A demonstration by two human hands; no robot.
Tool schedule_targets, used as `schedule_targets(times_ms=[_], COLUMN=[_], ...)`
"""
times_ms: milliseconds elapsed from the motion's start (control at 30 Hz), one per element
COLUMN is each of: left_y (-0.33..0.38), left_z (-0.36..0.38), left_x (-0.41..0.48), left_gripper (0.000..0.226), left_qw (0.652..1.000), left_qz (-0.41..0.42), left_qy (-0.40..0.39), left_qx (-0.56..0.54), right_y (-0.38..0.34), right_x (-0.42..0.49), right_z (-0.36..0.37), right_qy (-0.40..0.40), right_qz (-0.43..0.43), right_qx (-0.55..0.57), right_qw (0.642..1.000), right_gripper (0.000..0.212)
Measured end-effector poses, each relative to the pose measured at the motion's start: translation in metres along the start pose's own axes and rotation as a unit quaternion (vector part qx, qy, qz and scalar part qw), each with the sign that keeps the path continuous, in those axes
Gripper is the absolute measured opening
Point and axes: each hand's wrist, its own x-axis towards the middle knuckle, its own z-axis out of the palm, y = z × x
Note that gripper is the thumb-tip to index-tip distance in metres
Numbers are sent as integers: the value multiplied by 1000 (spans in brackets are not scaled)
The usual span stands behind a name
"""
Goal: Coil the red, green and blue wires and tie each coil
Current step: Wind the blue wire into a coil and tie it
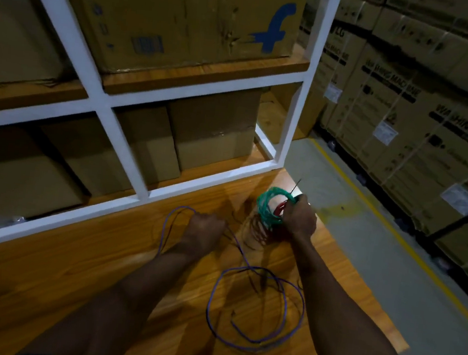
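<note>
My right hand (299, 214) grips a green wire coil (267, 205) raised above the wooden surface, with a bit of red wire (280, 208) showing inside the grip and a thin dark strand sticking up past the fingers. Loose red wire loops (256, 233) hang or lie just below the coil. My left hand (204, 227) is curled around the blue wire (253, 344), which runs from a small loop at its left, through the fist, and back to a large loose loop lying near me on the wood.
I work on a wooden shelf board (73, 261) behind a white metal rack frame (125, 154) holding cardboard boxes (211, 134). To the right the board ends above a grey floor with a yellow line (394, 232) and stacked washing machine cartons (420, 124).
</note>
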Motion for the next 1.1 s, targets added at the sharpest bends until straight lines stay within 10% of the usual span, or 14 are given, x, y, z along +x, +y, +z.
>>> schedule_targets(times_ms=[767,1100], left_y=[-73,-186], left_z=[-6,26], left_x=[-159,-361], left_gripper=[40,34], left_qw=[978,957], left_qz=[-63,-119], left_qy=[89,148], left_qx=[-179,-220], right_y=[-17,-101], right_x=[-181,-398], right_z=[-9,62], right_qy=[70,-95], right_qz=[-32,-72], right_qx=[72,146], right_qw=[994,982], right_gripper=[31,15])
